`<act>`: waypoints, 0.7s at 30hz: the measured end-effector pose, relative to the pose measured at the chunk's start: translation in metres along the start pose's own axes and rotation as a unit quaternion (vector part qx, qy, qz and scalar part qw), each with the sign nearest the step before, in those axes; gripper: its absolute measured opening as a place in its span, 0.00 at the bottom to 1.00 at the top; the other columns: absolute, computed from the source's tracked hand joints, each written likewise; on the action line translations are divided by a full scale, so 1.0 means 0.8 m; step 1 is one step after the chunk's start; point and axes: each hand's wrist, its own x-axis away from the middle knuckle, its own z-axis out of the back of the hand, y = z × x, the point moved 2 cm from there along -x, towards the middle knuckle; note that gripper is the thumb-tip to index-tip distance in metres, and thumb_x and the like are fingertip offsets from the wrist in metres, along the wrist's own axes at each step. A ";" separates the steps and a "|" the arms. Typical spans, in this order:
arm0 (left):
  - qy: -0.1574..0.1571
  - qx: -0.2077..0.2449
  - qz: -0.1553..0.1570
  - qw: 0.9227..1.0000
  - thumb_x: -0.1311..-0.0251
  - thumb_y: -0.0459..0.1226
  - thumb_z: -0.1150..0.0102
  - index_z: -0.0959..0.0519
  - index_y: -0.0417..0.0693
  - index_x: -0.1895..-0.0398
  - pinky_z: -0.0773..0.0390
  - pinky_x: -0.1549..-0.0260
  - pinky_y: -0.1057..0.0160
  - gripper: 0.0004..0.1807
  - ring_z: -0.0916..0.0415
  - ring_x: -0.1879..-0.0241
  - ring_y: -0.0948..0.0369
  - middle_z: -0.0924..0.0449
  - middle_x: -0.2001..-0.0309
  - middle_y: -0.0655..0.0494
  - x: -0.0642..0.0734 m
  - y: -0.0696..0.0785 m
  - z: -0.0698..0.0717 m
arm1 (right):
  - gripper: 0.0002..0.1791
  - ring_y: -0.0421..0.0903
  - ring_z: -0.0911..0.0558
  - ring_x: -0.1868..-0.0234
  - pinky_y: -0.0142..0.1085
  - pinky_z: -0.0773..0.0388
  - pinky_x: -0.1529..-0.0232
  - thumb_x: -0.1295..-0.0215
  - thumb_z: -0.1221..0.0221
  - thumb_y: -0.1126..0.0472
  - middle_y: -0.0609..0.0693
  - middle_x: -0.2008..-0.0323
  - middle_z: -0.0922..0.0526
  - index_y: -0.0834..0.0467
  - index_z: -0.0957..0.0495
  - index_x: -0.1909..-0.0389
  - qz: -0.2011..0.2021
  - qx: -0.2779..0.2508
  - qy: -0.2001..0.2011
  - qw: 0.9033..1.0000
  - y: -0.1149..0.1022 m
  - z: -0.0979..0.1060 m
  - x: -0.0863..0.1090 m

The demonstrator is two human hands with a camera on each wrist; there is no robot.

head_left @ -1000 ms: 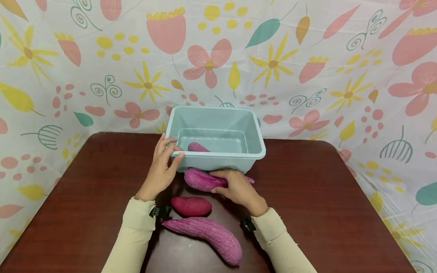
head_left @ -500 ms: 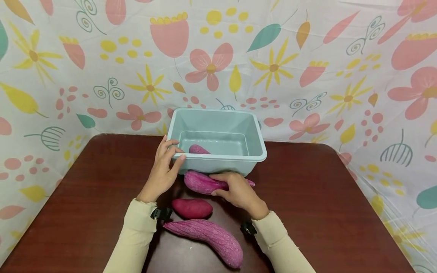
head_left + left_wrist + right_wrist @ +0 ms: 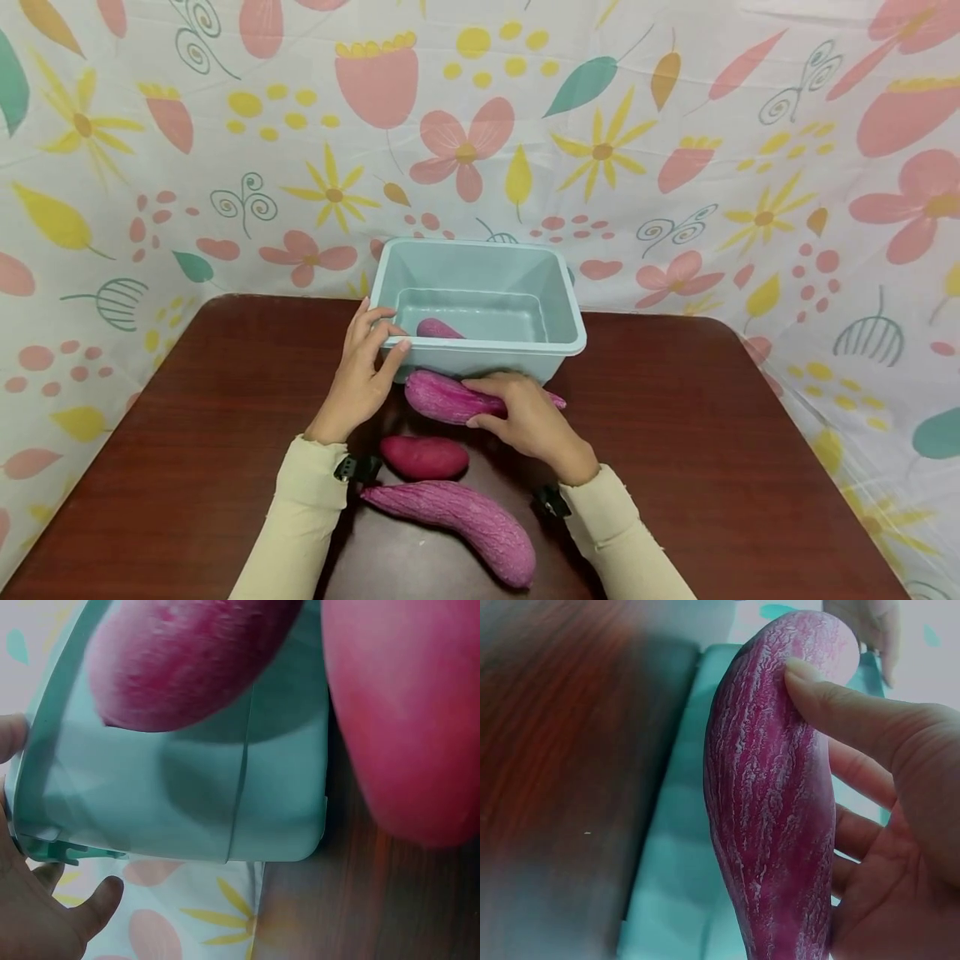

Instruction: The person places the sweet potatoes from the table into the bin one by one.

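Note:
My left hand (image 3: 354, 385) holds the front left corner of a light blue plastic bin (image 3: 480, 363), its fingers over the rim and the thumb outside. In front of the bin, my right hand (image 3: 534, 427) grips a purple streaked eggplant (image 3: 442, 398). The right wrist view shows the thumb (image 3: 832, 697) pressed along that eggplant (image 3: 769, 795), with the other fingers partly hidden behind it. Inside the bin lies another purple vegetable (image 3: 437, 329), mostly hidden by the front wall. A smooth red vegetable, like a sweet potato (image 3: 425, 458), lies between my forearms.
Nearest to me, a long, curved purple eggplant (image 3: 461, 518) lies on the dark brown table (image 3: 697, 467). Behind the table hangs a white cloth (image 3: 675, 217) printed with flowers and leaves, close to the bin's back side.
The scene has shifted slightly down and right in the head view. Both hands keep their holds, and the gripped eggplant has hardly moved against the bin.

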 end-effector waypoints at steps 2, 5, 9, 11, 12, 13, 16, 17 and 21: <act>0.000 0.000 0.001 1.000 0.24 0.41 0.50 0.23 0.49 0.57 0.52 0.26 0.32 0.08 0.66 0.17 0.48 0.38 0.30 0.48 0.000 0.000 0.001 | 0.26 0.46 0.15 0.48 0.42 0.22 0.41 0.43 0.27 0.52 0.48 0.51 0.12 0.52 0.17 0.42 0.004 0.001 0.004 1.000 -0.003 0.003 0.000; -0.002 0.002 0.002 1.000 0.24 0.41 0.49 0.23 0.49 0.57 0.52 0.26 0.31 0.07 0.68 0.17 0.50 0.38 0.29 0.49 0.001 0.000 0.000 | 0.27 0.46 0.15 0.48 0.42 0.22 0.42 0.44 0.26 0.52 0.48 0.51 0.12 0.52 0.17 0.42 0.007 0.005 0.011 1.000 -0.007 0.009 0.001; -0.004 0.003 0.000 1.000 0.24 0.42 0.49 0.24 0.49 0.58 0.52 0.26 0.31 0.07 0.68 0.17 0.49 0.38 0.29 0.49 0.001 -0.001 -0.001 | 0.27 0.46 0.15 0.48 0.42 0.22 0.42 0.44 0.26 0.52 0.48 0.52 0.12 0.52 0.17 0.42 0.011 0.009 0.017 1.000 -0.011 0.016 0.003; -0.005 0.002 -0.001 1.000 0.24 0.42 0.49 0.24 0.49 0.58 0.52 0.27 0.30 0.08 0.67 0.17 0.48 0.38 0.29 0.49 0.000 -0.002 -0.002 | 0.27 0.46 0.15 0.49 0.42 0.22 0.43 0.44 0.26 0.52 0.48 0.52 0.12 0.52 0.17 0.42 0.014 0.008 0.021 1.000 -0.012 0.020 0.004; -0.004 0.002 -0.002 1.000 0.24 0.42 0.49 0.24 0.49 0.58 0.52 0.27 0.30 0.08 0.67 0.17 0.47 0.38 0.29 0.49 0.000 -0.002 -0.002 | 0.27 0.46 0.16 0.49 0.42 0.21 0.43 0.44 0.26 0.52 0.48 0.52 0.12 0.52 0.17 0.42 0.017 0.009 0.024 1.000 -0.013 0.022 0.004; -0.004 0.001 -0.002 1.000 0.24 0.42 0.49 0.24 0.49 0.58 0.52 0.27 0.30 0.08 0.67 0.18 0.47 0.38 0.29 0.49 -0.001 -0.003 -0.002 | 0.27 0.46 0.16 0.49 0.42 0.21 0.43 0.44 0.26 0.52 0.48 0.51 0.12 0.52 0.17 0.42 0.018 0.010 0.026 0.999 -0.013 0.023 0.004; -0.003 0.001 -0.002 1.000 0.24 0.42 0.49 0.24 0.49 0.57 0.51 0.27 0.30 0.08 0.67 0.18 0.47 0.38 0.29 0.49 -0.001 -0.003 -0.002 | 0.27 0.46 0.16 0.48 0.42 0.21 0.43 0.44 0.26 0.53 0.47 0.52 0.13 0.51 0.17 0.42 0.020 0.014 0.033 0.999 -0.014 0.028 0.005; -0.002 0.001 -0.002 1.000 0.24 0.42 0.49 0.23 0.49 0.57 0.51 0.27 0.30 0.08 0.67 0.18 0.47 0.38 0.29 0.49 -0.001 -0.003 -0.002 | 0.27 0.46 0.16 0.48 0.43 0.21 0.43 0.44 0.26 0.53 0.47 0.51 0.13 0.51 0.17 0.42 0.019 0.014 0.033 0.999 -0.014 0.030 0.005; 0.002 0.000 -0.004 1.000 0.24 0.41 0.49 0.23 0.49 0.58 0.52 0.26 0.31 0.07 0.66 0.18 0.46 0.38 0.29 0.49 -0.001 -0.002 -0.001 | 0.27 0.46 0.16 0.47 0.43 0.22 0.41 0.43 0.26 0.52 0.47 0.51 0.13 0.50 0.17 0.41 0.014 0.013 0.030 0.999 -0.016 0.033 0.005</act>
